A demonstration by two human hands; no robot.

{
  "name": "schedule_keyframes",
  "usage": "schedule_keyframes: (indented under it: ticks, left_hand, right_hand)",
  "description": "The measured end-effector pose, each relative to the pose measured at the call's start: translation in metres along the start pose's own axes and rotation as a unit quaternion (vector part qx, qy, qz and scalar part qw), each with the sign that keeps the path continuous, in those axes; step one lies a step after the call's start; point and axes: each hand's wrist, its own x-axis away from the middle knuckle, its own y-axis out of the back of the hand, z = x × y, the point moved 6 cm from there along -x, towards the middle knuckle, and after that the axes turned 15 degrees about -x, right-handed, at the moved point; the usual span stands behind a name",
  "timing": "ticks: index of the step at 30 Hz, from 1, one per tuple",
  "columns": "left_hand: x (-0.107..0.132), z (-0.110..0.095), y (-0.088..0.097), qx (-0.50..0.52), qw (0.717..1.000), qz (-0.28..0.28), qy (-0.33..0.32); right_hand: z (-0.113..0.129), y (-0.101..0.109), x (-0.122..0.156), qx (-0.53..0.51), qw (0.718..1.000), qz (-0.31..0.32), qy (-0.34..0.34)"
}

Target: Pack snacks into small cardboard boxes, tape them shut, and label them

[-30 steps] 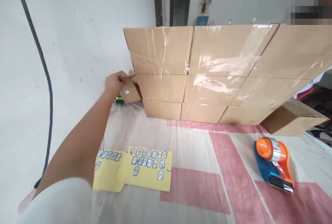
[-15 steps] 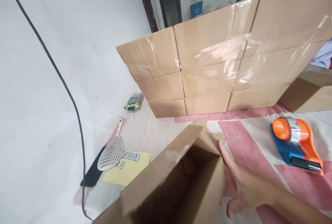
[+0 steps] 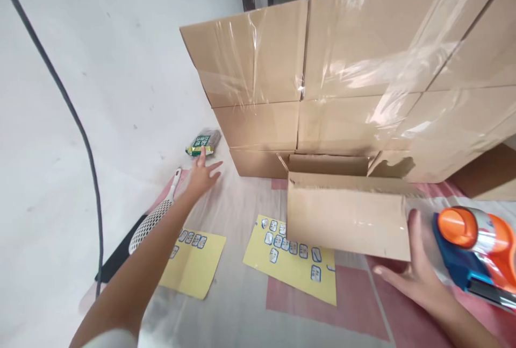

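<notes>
Head view shows a plain brown carton [image 3: 347,219], top seemingly open.

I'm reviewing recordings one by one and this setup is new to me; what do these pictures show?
There is no machine: a person works with two bare hands, seen by one head-worn camera that looks forward and down. The left hand is spread open, one fingertip at a green packet. The right hand, also open, is by the right end of an open cardboard box; whether they touch is unclear. Neither hand seems to grip anything. On the cloth are two yellow sheets with labels, a white perforated ladle and an orange-and-blue tape dispenser. Behind stands a taped block of cardboard boxes.
</notes>
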Motion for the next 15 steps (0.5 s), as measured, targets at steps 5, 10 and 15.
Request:
schedule_keyframes:
  ticks: [5, 10, 15]
  left_hand:
    - [-0.083, 0.049, -0.011, -0.072, 0.996, 0.012, 0.056]
    - [-0.071, 0.050, 0.026, -0.108, 0.988, -0.087, 0.071]
    - [0.006, 0.053, 0.121, -0.141, 0.953, -0.262, 0.057]
  right_hand:
    - [-0.013, -0.016, 0.003, -0.059, 0.996, 0.020, -0.070]
    - [-0.007, -0.011, -0.003, -0.147, 0.983, 0.040, -0.105]
    - [0.018, -0.015, -0.046, -0.287, 0.933, 0.147, -0.157]
